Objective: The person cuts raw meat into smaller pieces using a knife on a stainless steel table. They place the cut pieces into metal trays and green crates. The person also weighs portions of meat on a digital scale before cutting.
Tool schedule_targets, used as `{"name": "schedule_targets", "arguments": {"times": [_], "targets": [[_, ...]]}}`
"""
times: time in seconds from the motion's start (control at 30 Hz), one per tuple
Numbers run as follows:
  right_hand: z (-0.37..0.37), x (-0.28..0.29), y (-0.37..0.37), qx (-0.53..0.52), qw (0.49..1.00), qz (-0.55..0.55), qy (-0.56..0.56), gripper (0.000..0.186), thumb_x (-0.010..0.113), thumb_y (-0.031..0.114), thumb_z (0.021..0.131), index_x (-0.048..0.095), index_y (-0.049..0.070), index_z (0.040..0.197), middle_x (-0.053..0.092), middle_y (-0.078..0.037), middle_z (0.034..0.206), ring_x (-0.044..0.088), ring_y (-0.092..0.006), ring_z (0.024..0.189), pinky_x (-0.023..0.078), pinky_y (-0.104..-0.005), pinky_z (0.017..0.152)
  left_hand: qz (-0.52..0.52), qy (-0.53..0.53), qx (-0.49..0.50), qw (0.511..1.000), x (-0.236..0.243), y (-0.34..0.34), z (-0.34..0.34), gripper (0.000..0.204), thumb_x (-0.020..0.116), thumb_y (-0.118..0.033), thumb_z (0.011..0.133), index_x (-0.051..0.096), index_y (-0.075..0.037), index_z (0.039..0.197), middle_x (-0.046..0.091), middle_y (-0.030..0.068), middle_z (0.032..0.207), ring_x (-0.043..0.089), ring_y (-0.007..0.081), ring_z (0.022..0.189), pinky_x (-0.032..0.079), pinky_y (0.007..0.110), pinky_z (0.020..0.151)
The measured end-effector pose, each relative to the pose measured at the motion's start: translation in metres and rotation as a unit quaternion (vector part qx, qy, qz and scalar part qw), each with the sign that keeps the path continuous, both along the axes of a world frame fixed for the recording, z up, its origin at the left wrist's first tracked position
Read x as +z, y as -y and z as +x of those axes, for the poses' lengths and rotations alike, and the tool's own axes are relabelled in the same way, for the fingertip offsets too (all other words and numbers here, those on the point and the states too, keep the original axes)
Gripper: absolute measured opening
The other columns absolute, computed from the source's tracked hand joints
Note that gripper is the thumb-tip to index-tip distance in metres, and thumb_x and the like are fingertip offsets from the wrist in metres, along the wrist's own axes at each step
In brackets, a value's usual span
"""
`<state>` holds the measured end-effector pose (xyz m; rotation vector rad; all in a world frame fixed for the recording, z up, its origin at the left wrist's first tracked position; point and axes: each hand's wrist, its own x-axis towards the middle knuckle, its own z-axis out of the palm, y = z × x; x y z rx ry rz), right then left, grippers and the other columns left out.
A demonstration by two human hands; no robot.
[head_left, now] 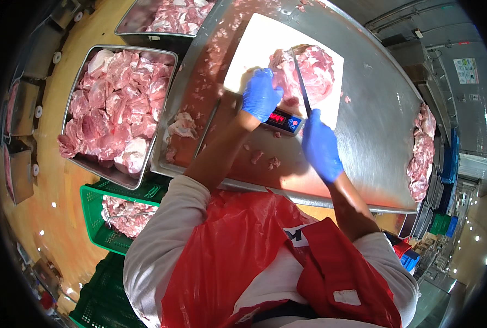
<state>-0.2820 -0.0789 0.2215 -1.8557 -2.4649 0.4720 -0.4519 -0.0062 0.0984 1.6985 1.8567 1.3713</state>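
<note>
A large piece of raw pink meat (321, 71) lies on a white cutting board (249, 46) on the metal table. My left hand (261, 94), in a blue glove, is closed at the meat's left edge, its fingers curled against it; the fingertips are partly hidden. In a matching glove, my right hand (322, 146) grips the handle of a knife (300, 80). Its long, narrow blade points away from me and lies across the meat. A small digital scale (282, 121) with a lit red display shows at the board's near edge, between my wrists.
Left of the metal table (372, 147), a deep steel tray (173, 61) is heaped with meat pieces. Another steel tray (124, 23) of meat stands beyond it. Nearer sits a green crate (93, 218) with meat. Scraps (183, 126) litter the table's left side; more meat (422, 153) lies along its right edge.
</note>
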Motion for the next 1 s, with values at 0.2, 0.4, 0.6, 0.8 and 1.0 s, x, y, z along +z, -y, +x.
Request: {"name": "schedule_targets", "arguments": {"times": [0.2, 0.4, 0.6, 0.8, 1.0], "targets": [[-0.073, -0.043, -0.072, -0.001, 0.999, 0.024, -0.033, 0.024, 0.049, 0.012, 0.093, 0.045, -0.007, 0.107, 0.065, -0.033, 0.088, 0.066, -0.0477, 0.085, 0.052, -0.0536, 0.076, -0.013, 0.152, -0.012, 0.988, -0.001, -0.002, -0.015, 0.009, 0.074, -0.007, 0.072, 0.069, 0.001, 0.072, 0.066, 0.0135, 0.066, 0.062, 0.0186, 0.057, 0.050, 0.033, 0.058], [-0.043, -0.066, -0.046, 0.038, 0.998, -0.046, -0.004, 0.025, 0.051, 0.008, 0.090, 0.044, -0.008, 0.108, 0.065, -0.033, 0.091, 0.066, -0.0478, 0.087, 0.052, -0.0528, 0.078, -0.131, 0.233, -0.065, 0.961, -0.002, -0.001, -0.023, 0.007, 0.073, -0.004, 0.075, 0.069, 0.001, 0.072, 0.062, 0.0039, 0.058, 0.055, 0.0081, 0.054, 0.047, 0.029, 0.049], [0.061, -0.046, 0.038, 0.049, 0.984, -0.138, 0.097, 0.024, 0.044, 0.007, 0.093, 0.041, -0.004, 0.114, 0.065, -0.027, 0.081, 0.066, -0.0443, 0.074, 0.052, -0.0535, 0.064, -0.196, 0.275, -0.060, 0.939, 0.010, 0.010, -0.062, 0.010, 0.067, -0.008, 0.075, 0.070, 0.002, 0.076, 0.065, 0.0054, 0.066, 0.060, 0.0111, 0.064, 0.047, 0.030, 0.058], [0.059, -0.047, 0.047, 0.039, 0.990, -0.128, 0.044, 0.025, 0.047, 0.009, 0.093, 0.044, -0.004, 0.114, 0.065, -0.023, 0.083, 0.066, -0.0411, 0.071, 0.052, -0.0511, 0.062, -0.174, 0.176, -0.257, 0.934, -0.007, 0.021, -0.070, 0.010, 0.060, -0.006, 0.071, 0.068, 0.000, 0.070, 0.058, 0.0066, 0.062, 0.054, 0.0067, 0.062, 0.044, 0.028, 0.056], [0.043, -0.024, 0.059, 0.130, 0.990, -0.004, -0.046, 0.019, 0.052, 0.006, 0.088, 0.047, 0.000, 0.105, 0.062, -0.018, 0.067, 0.064, -0.0358, 0.058, 0.050, -0.0456, 0.049, -0.243, 0.360, -0.145, 0.889, 0.004, 0.028, -0.089, 0.008, 0.066, -0.005, 0.082, 0.071, 0.001, 0.083, 0.065, 0.0006, 0.072, 0.058, 0.0071, 0.065, 0.046, 0.024, 0.059]]}}
